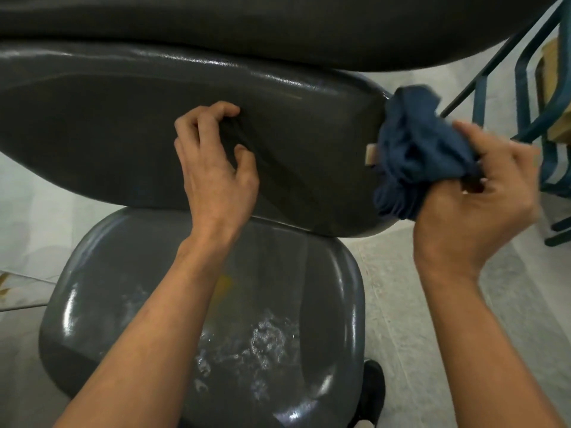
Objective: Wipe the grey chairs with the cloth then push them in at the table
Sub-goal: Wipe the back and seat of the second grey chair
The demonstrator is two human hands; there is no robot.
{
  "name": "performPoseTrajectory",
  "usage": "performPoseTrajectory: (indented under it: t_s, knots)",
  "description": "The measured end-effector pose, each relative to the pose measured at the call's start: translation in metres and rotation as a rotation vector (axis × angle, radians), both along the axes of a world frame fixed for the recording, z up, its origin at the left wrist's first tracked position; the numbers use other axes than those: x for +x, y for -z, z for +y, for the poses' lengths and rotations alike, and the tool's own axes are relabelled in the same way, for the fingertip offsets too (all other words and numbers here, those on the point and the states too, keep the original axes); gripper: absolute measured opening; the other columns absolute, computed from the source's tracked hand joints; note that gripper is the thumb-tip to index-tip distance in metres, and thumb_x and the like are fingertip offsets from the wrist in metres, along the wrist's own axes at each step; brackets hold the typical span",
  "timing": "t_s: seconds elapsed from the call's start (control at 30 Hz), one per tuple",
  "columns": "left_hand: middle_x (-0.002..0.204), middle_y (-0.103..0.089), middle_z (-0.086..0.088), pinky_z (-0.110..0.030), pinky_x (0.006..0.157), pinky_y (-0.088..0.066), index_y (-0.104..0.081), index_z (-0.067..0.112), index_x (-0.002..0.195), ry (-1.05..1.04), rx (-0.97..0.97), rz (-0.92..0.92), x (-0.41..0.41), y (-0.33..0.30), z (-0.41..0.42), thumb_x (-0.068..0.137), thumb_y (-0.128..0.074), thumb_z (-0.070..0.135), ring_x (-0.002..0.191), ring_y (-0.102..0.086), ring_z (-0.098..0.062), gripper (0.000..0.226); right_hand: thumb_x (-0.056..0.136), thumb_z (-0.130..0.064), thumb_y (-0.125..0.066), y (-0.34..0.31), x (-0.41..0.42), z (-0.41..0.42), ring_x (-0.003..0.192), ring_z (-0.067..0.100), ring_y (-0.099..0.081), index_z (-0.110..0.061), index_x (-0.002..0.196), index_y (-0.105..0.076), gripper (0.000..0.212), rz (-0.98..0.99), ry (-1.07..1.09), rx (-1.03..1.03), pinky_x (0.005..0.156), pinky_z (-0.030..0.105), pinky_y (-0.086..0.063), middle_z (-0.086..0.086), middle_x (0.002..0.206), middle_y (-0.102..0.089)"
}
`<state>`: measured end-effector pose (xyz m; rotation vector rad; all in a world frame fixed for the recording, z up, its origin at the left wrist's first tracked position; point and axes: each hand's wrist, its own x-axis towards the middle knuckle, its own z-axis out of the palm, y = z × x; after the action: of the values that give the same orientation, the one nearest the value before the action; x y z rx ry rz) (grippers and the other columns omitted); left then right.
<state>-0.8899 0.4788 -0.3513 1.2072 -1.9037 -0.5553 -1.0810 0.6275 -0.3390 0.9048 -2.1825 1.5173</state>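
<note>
Grey plastic chair seat (278,304) fills the foreground, glossy, w/ wet streaks and droplets across its middle; its near edge is cut off by the frame bottom, and a dark shoe (372,393) shows just beside its right corner. Pale tiled floor (401,304) lies open to the right of the seat and in a strip to the left. Above the seat, the chair backrest (92,125) spans nearly the full width, its left end cropped, its right end rounding off near the cloth. Left hand (216,168) rests on the backrest's face near the middle, fingers curled and pinching what looks like a fold or ridge there; exactly what it grips is hard to make out. Right hand (475,205), slightly blurred, grips a bunched blue cloth (414,156), which touches the backrest's right edge, beside a small pale tag (370,154). A second dark curved surface (247,23) crosses the top, cut off on 3 sides; what it belongs to can't be told. Far right, teal metal frames (525,88) stand on the floor, partly cropped, w/ a tan wooden item (556,57) behind them.
</note>
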Motion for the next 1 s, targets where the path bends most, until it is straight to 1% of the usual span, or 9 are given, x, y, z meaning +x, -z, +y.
performPoseTrajectory:
  t_s: [0.13,0.2,0.3,0.4,0.53,0.7,0.77,0.87,1.0]
  knots:
    - [0.132,-0.036,0.003,-0.046,0.088,-0.053,-0.052,0.018,0.132,-0.013,0.001,0.048,-0.005,0.006,0.002,0.084,-0.055,0.009,0.114,-0.05,-0.025,0.049,0.09,-0.003,-0.058,-0.005,0.0,-0.004,0.077,-0.013,-0.044,0.001,0.099,-0.07,0.016,-0.074,0.066,0.041,0.072,0.006,-0.032,0.003,0.089,-0.053]
    - [0.131,-0.034,0.004,-0.046,0.088,-0.054,-0.051,0.016,0.133,-0.022,0.0,0.082,-0.01,0.007,0.004,0.084,-0.056,0.007,0.114,-0.05,-0.024,0.05,0.09,-0.005,-0.059,0.002,0.007,-0.001,0.073,-0.007,-0.044,-0.003,0.098,-0.067,0.011,-0.171,0.067,0.022,0.069,0.013,-0.036,0.005,0.086,-0.055]
    - [0.132,-0.033,0.002,-0.043,0.085,-0.054,-0.05,0.014,0.133,-0.034,-0.001,0.103,-0.015,0.009,0.008,0.082,-0.056,0.003,0.11,-0.05,-0.022,0.053,0.088,-0.006,-0.062,0.023,0.02,0.012,0.07,0.014,-0.049,-0.014,0.095,-0.057,0.012,-0.356,0.085,0.021,0.064,0.035,-0.046,0.012,0.085,-0.057]
    - [0.132,-0.034,0.0,-0.044,0.083,-0.054,-0.051,0.011,0.133,-0.021,-0.026,0.106,-0.013,0.012,0.008,0.081,-0.055,0.002,0.11,-0.05,-0.023,0.053,0.087,-0.001,-0.062,0.053,0.035,0.024,0.08,0.015,-0.061,-0.006,0.112,-0.061,0.026,-0.499,0.144,0.024,0.073,0.042,-0.055,0.009,0.094,-0.065]
    - [0.133,-0.036,-0.007,-0.048,0.083,-0.054,-0.053,0.008,0.13,0.01,-0.077,0.095,-0.01,0.02,0.005,0.079,-0.053,0.001,0.114,-0.052,-0.029,0.052,0.089,-0.005,-0.068,0.096,0.052,0.021,0.111,0.011,-0.066,-0.023,0.14,-0.052,0.056,-0.717,0.19,-0.026,0.096,0.037,-0.056,-0.002,0.122,-0.068]
    - [0.136,-0.038,-0.015,-0.048,0.083,-0.053,-0.055,0.003,0.127,0.026,-0.127,0.088,-0.01,0.034,0.004,0.076,-0.052,-0.003,0.118,-0.052,-0.032,0.052,0.084,-0.013,-0.079,0.144,0.057,0.002,0.109,0.008,-0.067,-0.018,0.14,-0.053,0.063,-1.036,0.3,-0.077,0.097,0.041,-0.057,-0.004,0.122,-0.067]
    - [0.141,-0.036,-0.016,-0.048,0.085,-0.054,-0.056,0.003,0.127,0.024,-0.123,0.088,-0.012,0.038,0.008,0.075,-0.053,-0.005,0.121,-0.052,-0.035,0.052,0.081,-0.009,-0.081,0.149,0.06,-0.006,0.106,0.01,-0.069,-0.018,0.134,-0.056,0.059,-1.156,0.287,-0.127,0.095,0.044,-0.058,-0.005,0.117,-0.069]
    - [0.147,-0.032,-0.017,-0.051,0.088,-0.054,-0.055,0.004,0.128,0.044,-0.1,0.088,-0.013,0.041,0.013,0.075,-0.055,-0.007,0.127,-0.049,-0.041,0.053,0.079,-0.002,-0.082,0.132,0.067,-0.006,0.111,0.015,-0.069,-0.011,0.137,-0.054,0.065,-1.145,0.244,-0.196,0.097,0.046,-0.057,0.003,0.123,-0.069]
    - [0.147,-0.034,-0.017,-0.053,0.089,-0.054,-0.055,0.004,0.128,0.061,-0.112,0.066,-0.007,0.042,0.01,0.076,-0.056,-0.007,0.129,-0.048,-0.04,0.053,0.073,-0.008,-0.086,0.11,0.067,-0.01,0.111,0.019,-0.07,-0.008,0.135,-0.056,0.07,-1.116,0.13,-0.341,0.093,0.049,-0.058,0.007,0.123,-0.07]
